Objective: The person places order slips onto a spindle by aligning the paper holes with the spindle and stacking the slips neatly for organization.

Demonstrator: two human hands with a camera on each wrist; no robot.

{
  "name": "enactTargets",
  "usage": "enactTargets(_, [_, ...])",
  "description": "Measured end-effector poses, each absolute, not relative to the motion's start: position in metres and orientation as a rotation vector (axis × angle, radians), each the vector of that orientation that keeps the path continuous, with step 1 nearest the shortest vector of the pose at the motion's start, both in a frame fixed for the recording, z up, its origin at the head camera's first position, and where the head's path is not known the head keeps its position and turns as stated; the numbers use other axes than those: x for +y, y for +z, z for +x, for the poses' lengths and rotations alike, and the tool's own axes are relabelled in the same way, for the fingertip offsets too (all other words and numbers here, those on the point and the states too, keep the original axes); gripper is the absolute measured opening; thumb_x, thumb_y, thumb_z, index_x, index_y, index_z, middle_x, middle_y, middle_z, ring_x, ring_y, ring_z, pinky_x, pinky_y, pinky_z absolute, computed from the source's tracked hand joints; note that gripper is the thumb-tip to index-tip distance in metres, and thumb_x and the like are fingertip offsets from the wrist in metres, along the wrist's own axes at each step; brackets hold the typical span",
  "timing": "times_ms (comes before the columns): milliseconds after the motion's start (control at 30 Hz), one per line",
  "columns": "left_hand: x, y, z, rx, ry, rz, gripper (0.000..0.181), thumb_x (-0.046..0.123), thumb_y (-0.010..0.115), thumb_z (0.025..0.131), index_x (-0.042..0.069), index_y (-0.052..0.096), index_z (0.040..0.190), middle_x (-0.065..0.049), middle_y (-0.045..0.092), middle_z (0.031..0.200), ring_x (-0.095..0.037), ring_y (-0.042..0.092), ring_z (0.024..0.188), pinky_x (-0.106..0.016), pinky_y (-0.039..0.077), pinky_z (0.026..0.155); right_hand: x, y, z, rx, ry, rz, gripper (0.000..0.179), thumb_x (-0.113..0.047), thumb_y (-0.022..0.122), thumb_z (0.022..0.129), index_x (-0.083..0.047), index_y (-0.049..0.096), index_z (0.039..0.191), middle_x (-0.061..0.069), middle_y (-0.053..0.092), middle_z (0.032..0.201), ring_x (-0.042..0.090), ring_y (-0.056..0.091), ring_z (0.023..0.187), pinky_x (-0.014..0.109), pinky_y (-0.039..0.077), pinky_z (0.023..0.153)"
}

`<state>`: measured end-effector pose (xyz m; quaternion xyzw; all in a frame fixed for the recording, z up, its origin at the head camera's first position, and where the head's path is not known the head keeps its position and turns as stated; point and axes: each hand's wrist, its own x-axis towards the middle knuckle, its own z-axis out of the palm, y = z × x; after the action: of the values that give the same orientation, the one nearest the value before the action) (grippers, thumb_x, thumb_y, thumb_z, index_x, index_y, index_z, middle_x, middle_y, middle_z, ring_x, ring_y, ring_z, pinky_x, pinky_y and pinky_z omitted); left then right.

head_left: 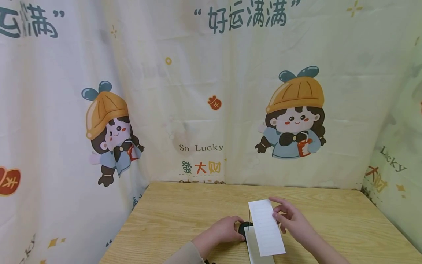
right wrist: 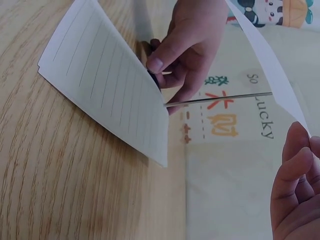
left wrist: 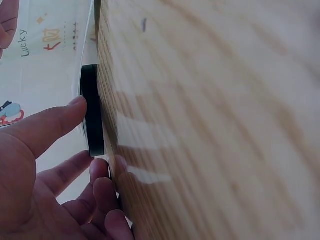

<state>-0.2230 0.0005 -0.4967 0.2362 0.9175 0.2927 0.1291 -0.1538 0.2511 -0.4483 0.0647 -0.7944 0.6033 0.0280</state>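
A bill spike with a black round base (left wrist: 93,112) and a thin upright metal rod (right wrist: 220,99) stands on the table. My left hand (head_left: 226,229) grips its base from the left, thumb on one side and fingers on the other. Lined paper slips (right wrist: 102,75) lie low at the base, and the rod rises from near their end. My right hand (head_left: 294,221) pinches a white paper slip (head_left: 266,227) by its right edge. That slip is raised and tilted, its far end at the rod's tip; whether the tip goes through it, I cannot tell.
The wood-grain table (head_left: 184,205) runs back to a printed curtain (head_left: 184,110) that hangs behind and at both sides. Cartoon figures and lettering cover the cloth. A sleeve (head_left: 186,255) shows on the left forearm.
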Motion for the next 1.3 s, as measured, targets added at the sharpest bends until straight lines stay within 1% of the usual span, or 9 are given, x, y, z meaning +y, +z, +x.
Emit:
enactTargets(267, [-0.001,-0.499,-0.225,2.648,0.865,0.677,0.043,0.033,0.079,0.083,0.018,0.066,0.12,0.004,0.052,0.069,-0.012,0.046,0.061,-0.03,0.037,0.063,0.249,-0.446,-0.155,-2.472,1.863,0.19,0.052,-0.01,0.065,0.096,-0.011,0.047,0.144,0.017,0.053,0.106,0.023,0.054,0.07,0.029,0.048,0.053])
enactTargets(400, [-0.003,-0.5,-0.225,2.654,0.89,0.666,0.038,0.037,0.075,0.086,0.019,0.067,0.119,0.005,0.054,0.074,-0.012,0.048,0.067,-0.031,0.039,0.066,0.249,-0.446,-0.155,-2.461,1.879,0.205,0.052,-0.009,0.064,0.096,-0.009,0.046,0.145,0.016,0.053,0.105,0.021,0.054,0.07,0.028,0.048,0.053])
enactTargets(533, [-0.005,-0.499,-0.225,2.666,0.931,0.679,0.033,0.036,0.072,0.089,0.02,0.068,0.117,0.008,0.055,0.079,-0.01,0.05,0.071,-0.031,0.042,0.068,0.247,-0.447,-0.155,-2.437,1.884,0.235,0.052,-0.008,0.064,0.096,-0.007,0.045,0.145,0.015,0.054,0.104,0.02,0.054,0.069,0.028,0.048,0.052])
enactTargets(633, [-0.008,-0.494,-0.224,2.663,0.983,0.699,0.031,0.033,0.072,0.09,0.018,0.069,0.117,0.008,0.055,0.078,-0.01,0.05,0.068,-0.03,0.042,0.065,0.246,-0.448,-0.156,-2.42,1.887,0.265,0.053,-0.007,0.064,0.096,-0.006,0.044,0.145,0.016,0.054,0.104,0.02,0.055,0.069,0.028,0.047,0.052])
enactTargets(767, [-0.012,-0.486,-0.222,2.617,1.083,0.676,0.031,0.031,0.072,0.091,0.016,0.068,0.119,0.007,0.055,0.078,-0.012,0.05,0.059,-0.03,0.043,0.056,0.245,-0.448,-0.157,-2.418,1.888,0.271,0.053,-0.007,0.063,0.097,-0.005,0.043,0.146,0.016,0.053,0.104,0.02,0.054,0.069,0.028,0.047,0.051])
enactTargets(867, [-0.014,-0.48,-0.22,2.576,1.153,0.637,0.033,0.031,0.071,0.092,0.017,0.067,0.121,0.006,0.056,0.08,-0.014,0.051,0.053,-0.031,0.043,0.05,0.243,-0.447,-0.157,-2.424,1.894,0.23,0.052,-0.007,0.063,0.096,-0.007,0.044,0.145,0.014,0.053,0.104,0.02,0.054,0.069,0.028,0.047,0.052])
enactTargets(933, [-0.016,-0.477,-0.219,2.562,1.187,0.619,0.034,0.032,0.07,0.092,0.017,0.066,0.122,0.006,0.056,0.081,-0.014,0.052,0.053,-0.031,0.043,0.049,0.243,-0.445,-0.157,-2.427,1.899,0.221,0.052,-0.006,0.063,0.096,-0.006,0.044,0.145,0.015,0.053,0.104,0.021,0.054,0.069,0.029,0.047,0.052])
enactTargets(1133, [-0.018,-0.469,-0.217,2.565,1.229,0.623,0.036,0.035,0.068,0.094,0.018,0.065,0.125,0.006,0.056,0.082,-0.014,0.052,0.055,-0.031,0.043,0.05,0.243,-0.441,-0.157,-2.426,1.92,0.236,0.053,-0.007,0.062,0.097,-0.005,0.042,0.146,0.016,0.053,0.104,0.021,0.054,0.07,0.029,0.047,0.052])
enactTargets(1300, [-0.017,-0.456,-0.214,2.588,1.236,0.666,0.035,0.035,0.068,0.094,0.016,0.066,0.124,0.007,0.056,0.081,-0.012,0.052,0.058,-0.03,0.043,0.054,0.244,-0.439,-0.159,-2.429,1.928,0.222,0.053,-0.006,0.062,0.097,-0.006,0.042,0.146,0.016,0.053,0.105,0.021,0.054,0.07,0.029,0.047,0.052])
